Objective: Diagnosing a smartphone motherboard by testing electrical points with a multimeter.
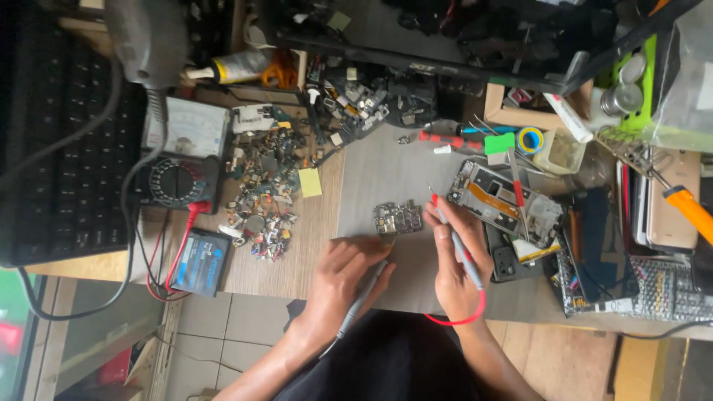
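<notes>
Cluttered bench [371,171]: left hand [345,278], right hand [454,263] grip probes at circuit board [397,217].

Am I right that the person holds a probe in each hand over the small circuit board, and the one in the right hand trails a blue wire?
Nearly. In the head view each hand does hold a probe at the small circuit board, but the wire trailing from the right hand is red, not blue. The left hand holds a grey probe.
</notes>
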